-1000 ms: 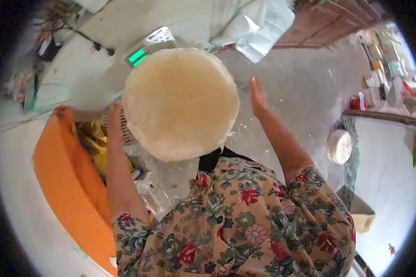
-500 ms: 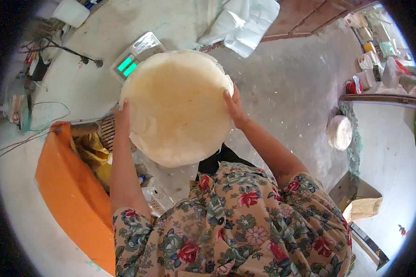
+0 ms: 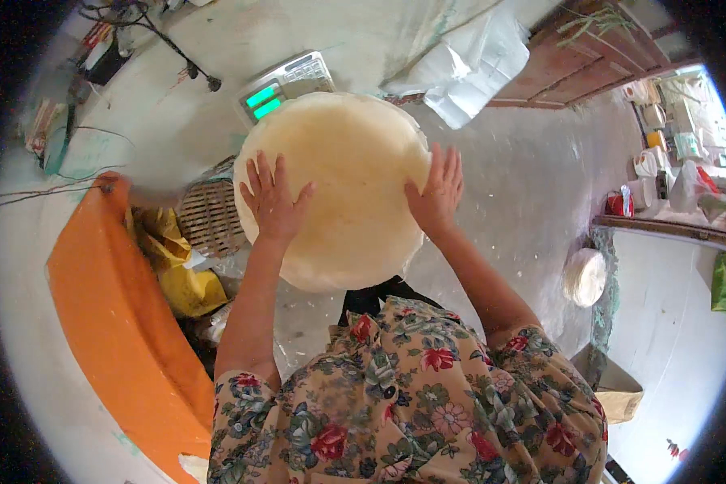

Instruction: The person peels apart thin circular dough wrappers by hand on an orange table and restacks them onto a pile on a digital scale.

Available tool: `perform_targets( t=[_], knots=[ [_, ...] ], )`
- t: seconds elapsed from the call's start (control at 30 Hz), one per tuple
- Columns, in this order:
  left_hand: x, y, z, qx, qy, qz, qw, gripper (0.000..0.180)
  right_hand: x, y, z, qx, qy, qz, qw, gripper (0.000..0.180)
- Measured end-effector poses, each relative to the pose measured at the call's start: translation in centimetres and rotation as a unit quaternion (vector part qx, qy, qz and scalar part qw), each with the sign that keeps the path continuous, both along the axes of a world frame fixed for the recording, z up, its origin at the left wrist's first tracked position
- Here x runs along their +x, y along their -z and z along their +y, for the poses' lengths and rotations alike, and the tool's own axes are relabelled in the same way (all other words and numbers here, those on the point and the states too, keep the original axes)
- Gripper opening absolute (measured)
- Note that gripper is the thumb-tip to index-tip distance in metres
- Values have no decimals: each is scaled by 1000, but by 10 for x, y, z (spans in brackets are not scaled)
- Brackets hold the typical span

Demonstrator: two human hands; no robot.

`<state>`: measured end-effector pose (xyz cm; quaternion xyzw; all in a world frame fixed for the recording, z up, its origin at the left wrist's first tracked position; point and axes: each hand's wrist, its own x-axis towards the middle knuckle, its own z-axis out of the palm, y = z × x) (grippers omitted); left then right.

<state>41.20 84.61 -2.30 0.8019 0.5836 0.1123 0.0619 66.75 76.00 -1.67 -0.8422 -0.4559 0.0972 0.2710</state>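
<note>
A large round, flat, cream-coloured stack of what look like thin sheets (image 3: 355,202) lies in front of me, its rim slightly ragged. My left hand (image 3: 274,198) rests on its left part, palm down with the fingers spread. At the right edge is my right hand (image 3: 438,194), open, its fingers stretched along the rim and the thumb apart. Just beyond the stack, a digital scale (image 3: 305,74) with lit green displays shows partly. The stack hides the rest of the scale, so I cannot tell whether it bears on it.
Clear plastic bags (image 3: 476,64) lie at the far side. To the left are a woven basket (image 3: 210,214), a yellow bag (image 3: 189,286) and an orange panel (image 3: 129,323). Another pale round stack (image 3: 585,277) sits by the right wall, below a cluttered shelf (image 3: 661,228). Black cables (image 3: 165,40) lie far left.
Both hands have gone from holding the stack by its sides to lying open on it, the left one moving inward. In the picture, stack and scale sit slightly further right.
</note>
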Motion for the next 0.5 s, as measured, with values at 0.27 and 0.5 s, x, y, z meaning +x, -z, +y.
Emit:
perform_targets(
  t=[0.27,0.5],
  knots=[
    [18,-2,-69,-129,76,41,988,83,-11,-3,82,2,-305,-174,936,73],
    [18,14,-86,-128,85,6,988,91,0,30,82,-15,-316,-174,933,75]
  ],
)
